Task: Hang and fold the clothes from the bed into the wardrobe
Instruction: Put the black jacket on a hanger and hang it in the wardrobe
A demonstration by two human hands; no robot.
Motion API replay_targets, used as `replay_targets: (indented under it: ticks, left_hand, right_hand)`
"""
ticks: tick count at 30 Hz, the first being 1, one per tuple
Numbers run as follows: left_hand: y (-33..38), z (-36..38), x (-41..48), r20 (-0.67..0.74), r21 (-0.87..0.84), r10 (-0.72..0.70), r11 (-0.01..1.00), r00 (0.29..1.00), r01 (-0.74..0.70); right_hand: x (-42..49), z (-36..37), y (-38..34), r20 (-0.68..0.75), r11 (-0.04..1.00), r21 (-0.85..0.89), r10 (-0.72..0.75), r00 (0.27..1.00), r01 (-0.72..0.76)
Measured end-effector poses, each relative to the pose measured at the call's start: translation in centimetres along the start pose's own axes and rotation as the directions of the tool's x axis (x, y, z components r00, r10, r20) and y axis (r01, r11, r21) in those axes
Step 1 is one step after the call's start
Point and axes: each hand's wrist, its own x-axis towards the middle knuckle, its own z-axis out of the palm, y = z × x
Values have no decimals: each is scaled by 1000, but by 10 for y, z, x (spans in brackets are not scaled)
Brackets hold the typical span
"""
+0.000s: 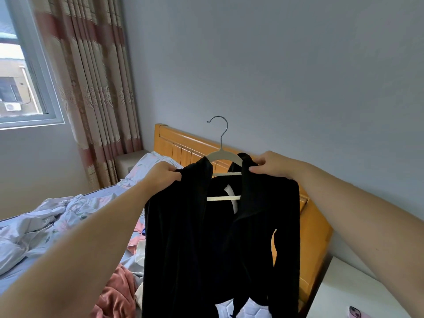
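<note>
A black long-sleeved garment hangs on a pale hanger with a metal hook, held up in the air over the bed. My left hand grips the garment's left shoulder. My right hand pinches the right shoulder near the collar. Both arms are stretched forward. The garment's open front shows the hanger's two crossbars. More clothes lie on the bed below: a rust-coloured piece and a pink patterned piece. No wardrobe is in view.
An orange wooden headboard stands against the grey wall. A crumpled floral quilt covers the bed's left. A white bedside surface with a pink phone sits at lower right. Curtains and a window are at left.
</note>
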Motion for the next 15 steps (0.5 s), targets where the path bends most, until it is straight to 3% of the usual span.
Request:
replay_targets:
  ticks: [2, 5, 10, 13, 15]
  left_hand:
    - [4, 0, -3, -3, 5, 8, 1000, 1000, -8]
    - [10, -2, -5, -42, 36, 50, 998, 998, -48]
    - [53, -9, -20, 215, 120, 179, 971, 960, -208]
    - [71, 0, -29, 155, 277, 278, 909, 948, -312]
    - [70, 8, -31, 64, 279, 312, 907, 948, -317]
  right_hand:
    - [0, 0, -6, -43, 998, -45, -45, 998, 43]
    - [1, 1, -10, -79, 998, 40, -53, 995, 56]
    - [1, 0, -14, -199, 971, 231, -10, 980, 57]
    - [0, -1, -23, -161, 971, 231, -20, 987, 57]
    - [-3, -1, -27, -154, 960, 273, -15, 988, 57]
